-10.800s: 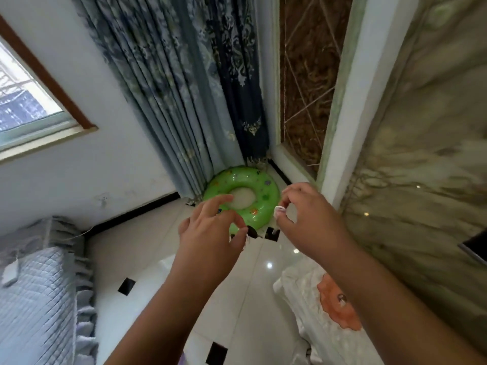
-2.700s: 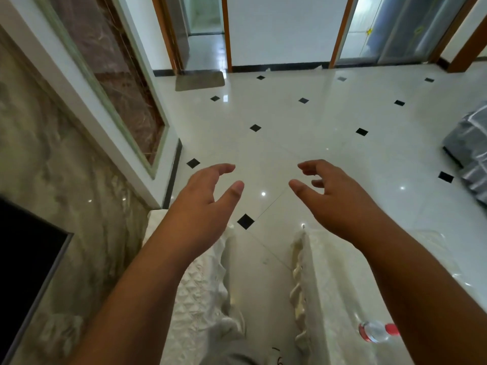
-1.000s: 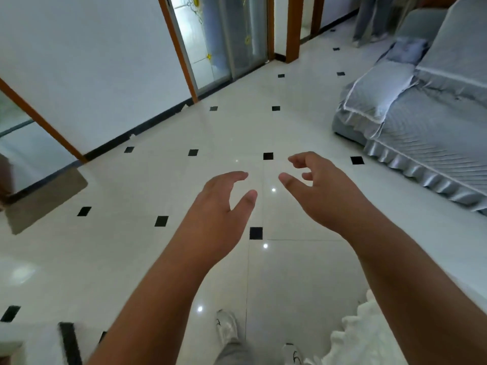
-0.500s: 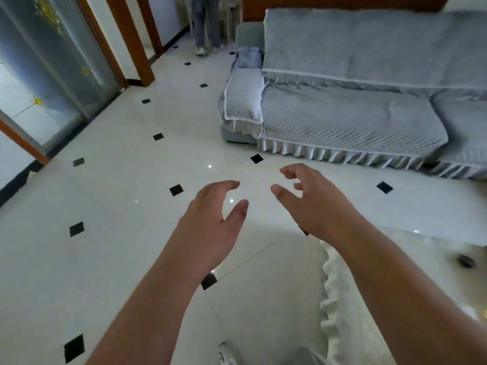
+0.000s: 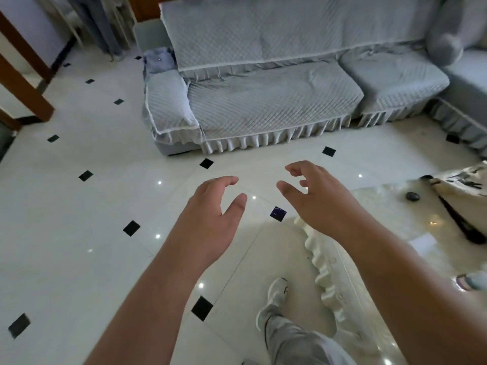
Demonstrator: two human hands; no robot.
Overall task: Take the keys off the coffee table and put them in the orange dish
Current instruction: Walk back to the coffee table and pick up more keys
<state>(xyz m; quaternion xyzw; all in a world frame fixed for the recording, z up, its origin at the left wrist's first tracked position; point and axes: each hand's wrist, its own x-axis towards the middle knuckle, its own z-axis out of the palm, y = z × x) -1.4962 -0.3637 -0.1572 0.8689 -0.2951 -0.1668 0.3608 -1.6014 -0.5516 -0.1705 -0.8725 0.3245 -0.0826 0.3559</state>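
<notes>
My left hand and my right hand are held out in front of me at chest height. Both have loosely curled fingers and hold nothing. The coffee table, with a white lace-edged cover under a glossy top, comes in at the lower right below my right forearm. A small dark oval object lies on its far part, to the right of my right hand; it is too small to tell whether it is the keys. No orange dish is in view.
A grey quilted sofa runs along the back, with a second section at the right. A white printed bag with a black strap lies on the table. White tiled floor spreads to the left. My shoe is below.
The view has swung to the right: the doors have left the frame, the sofa has come nearer and more of the coffee table shows. Both hands keep the same empty pose.
</notes>
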